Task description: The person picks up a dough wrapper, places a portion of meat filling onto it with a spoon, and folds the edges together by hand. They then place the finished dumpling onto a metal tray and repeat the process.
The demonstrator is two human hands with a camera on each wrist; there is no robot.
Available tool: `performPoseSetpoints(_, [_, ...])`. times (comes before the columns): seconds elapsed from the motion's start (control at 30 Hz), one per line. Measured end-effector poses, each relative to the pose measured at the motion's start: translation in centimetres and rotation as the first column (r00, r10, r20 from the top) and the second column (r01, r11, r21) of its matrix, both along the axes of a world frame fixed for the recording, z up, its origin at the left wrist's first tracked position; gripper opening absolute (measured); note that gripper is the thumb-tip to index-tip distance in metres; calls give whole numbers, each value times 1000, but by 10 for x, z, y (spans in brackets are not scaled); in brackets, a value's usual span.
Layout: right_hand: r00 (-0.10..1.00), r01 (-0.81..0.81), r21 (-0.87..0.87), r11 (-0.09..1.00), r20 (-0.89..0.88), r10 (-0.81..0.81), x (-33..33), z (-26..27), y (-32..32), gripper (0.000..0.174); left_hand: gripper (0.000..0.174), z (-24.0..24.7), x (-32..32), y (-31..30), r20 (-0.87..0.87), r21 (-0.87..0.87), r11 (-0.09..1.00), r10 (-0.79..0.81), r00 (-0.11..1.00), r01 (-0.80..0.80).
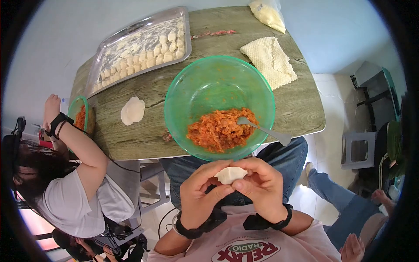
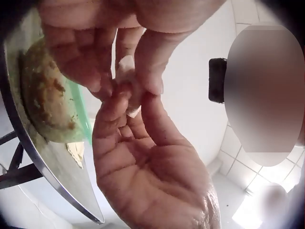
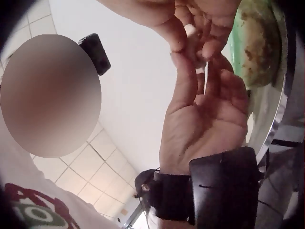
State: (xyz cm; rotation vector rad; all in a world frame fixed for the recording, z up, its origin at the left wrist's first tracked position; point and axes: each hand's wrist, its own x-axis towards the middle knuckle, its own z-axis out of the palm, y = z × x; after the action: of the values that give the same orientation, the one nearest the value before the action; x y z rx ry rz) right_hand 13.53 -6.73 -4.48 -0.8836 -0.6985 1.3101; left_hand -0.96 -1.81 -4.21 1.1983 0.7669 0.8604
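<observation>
A white folded dumpling (image 1: 231, 175) is pinched between both hands, just past the table's near edge and above the lap. My left hand (image 1: 201, 190) holds its left end, thumb at the near side and fingers curled behind. The right hand (image 1: 262, 187) grips the other end in the same way, with the two thumbs close together. In the left wrist view fingers cover most of the dumpling (image 2: 127, 64). Beyond the hands stands a green bowl (image 1: 174, 94) with orange-red filling (image 1: 218, 131) and a metal spoon (image 1: 266, 130) leaning in it.
A round dough wrapper (image 1: 132, 111) lies left of the bowl. Behind it a metal tray (image 1: 187, 32) bears rows of dumplings and flour. A cream cloth (image 1: 270, 63) and a plastic bag (image 1: 267, 15) lie at the right. Another person (image 1: 78, 196) sits at the left by a smaller bowl (image 1: 87, 109).
</observation>
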Motion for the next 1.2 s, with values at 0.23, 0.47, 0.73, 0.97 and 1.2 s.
performPoseSetpoints(0.23, [998,45,-20,999,37,-44,1,1,1,23,38,-1,-5,-6,66,-24,996,88,994,-86])
performPoseSetpoints(0.47, [991,75,-27,997,116,-71,-4,6,-1,15,33,2,-7,-12,-21,21,992,122,992,-121])
performPoseSetpoints(0.73, [945,114,85,990,299,-135,-3,5,-5,7,35,4,-9,-17,-52,-54,999,5,999,-8])
performPoseSetpoints(0.97, [973,88,45,995,211,-95,1,15,-14,25,32,6,-3,-20,134,-259,966,59,989,-23])
performPoseSetpoints(1.2, [979,125,57,991,156,-133,10,10,-38,32,33,8,5,-24,517,-492,844,85,852,214])
